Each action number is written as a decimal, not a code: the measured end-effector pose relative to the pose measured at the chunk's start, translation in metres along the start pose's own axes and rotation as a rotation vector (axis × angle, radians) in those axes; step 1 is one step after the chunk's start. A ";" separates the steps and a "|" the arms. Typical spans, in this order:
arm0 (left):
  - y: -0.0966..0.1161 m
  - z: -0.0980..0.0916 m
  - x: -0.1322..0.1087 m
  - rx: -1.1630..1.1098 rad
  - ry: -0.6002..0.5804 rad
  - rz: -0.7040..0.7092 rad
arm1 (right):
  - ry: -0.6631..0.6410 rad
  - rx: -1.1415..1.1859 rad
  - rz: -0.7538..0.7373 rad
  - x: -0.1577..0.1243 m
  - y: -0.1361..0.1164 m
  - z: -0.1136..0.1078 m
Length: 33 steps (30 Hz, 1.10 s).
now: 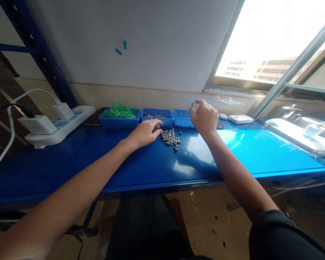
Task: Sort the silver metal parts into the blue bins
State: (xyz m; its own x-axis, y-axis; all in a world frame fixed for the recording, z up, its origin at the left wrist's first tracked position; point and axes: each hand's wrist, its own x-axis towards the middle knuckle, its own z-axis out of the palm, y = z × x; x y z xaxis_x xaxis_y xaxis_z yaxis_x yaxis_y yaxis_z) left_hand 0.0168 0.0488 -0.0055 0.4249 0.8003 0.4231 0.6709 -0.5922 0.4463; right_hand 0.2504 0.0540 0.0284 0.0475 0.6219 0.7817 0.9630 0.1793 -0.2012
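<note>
A pile of several small silver metal parts (171, 137) lies on the blue table (70, 159). My left hand (146, 131) rests palm down beside the pile, its fingertips curled and touching the pile's left edge. My right hand (204, 117) is raised over the right-hand blue tray (182, 118), pinching one small metal part (192, 104) between thumb and forefinger. A middle blue tray (157, 117) holds small dark parts. The left blue tray (119, 119) holds green pieces.
A white power strip (61, 126) with two plugged chargers and cables sits at the table's left. A small white device (240, 118) and an oval white object (223, 116) lie right of the trays. A window and clear plastic items occupy the far right.
</note>
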 end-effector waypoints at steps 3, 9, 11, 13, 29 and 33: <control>-0.015 0.009 0.003 0.229 -0.110 -0.042 | -0.271 -0.109 0.012 -0.002 0.005 0.008; -0.015 0.015 0.005 0.216 -0.079 -0.055 | -0.543 0.193 -0.359 -0.029 -0.033 0.017; -0.011 0.013 0.004 0.121 -0.044 -0.035 | -0.536 0.268 -0.475 -0.036 -0.041 0.018; -0.006 0.010 0.003 0.011 -0.014 -0.028 | -0.488 0.309 -0.536 -0.039 -0.044 0.017; -0.011 0.018 0.006 0.209 -0.132 0.113 | -0.349 -0.055 -0.045 -0.002 0.011 0.020; -0.013 0.016 0.009 0.179 -0.086 0.012 | -0.504 0.141 -0.232 -0.024 -0.022 0.019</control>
State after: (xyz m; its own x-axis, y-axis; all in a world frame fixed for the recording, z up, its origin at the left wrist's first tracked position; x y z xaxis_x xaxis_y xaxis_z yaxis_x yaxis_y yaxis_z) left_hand 0.0219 0.0648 -0.0201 0.4785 0.8029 0.3555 0.7597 -0.5816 0.2910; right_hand 0.2228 0.0497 0.0031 -0.3268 0.8344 0.4438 0.8869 0.4330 -0.1611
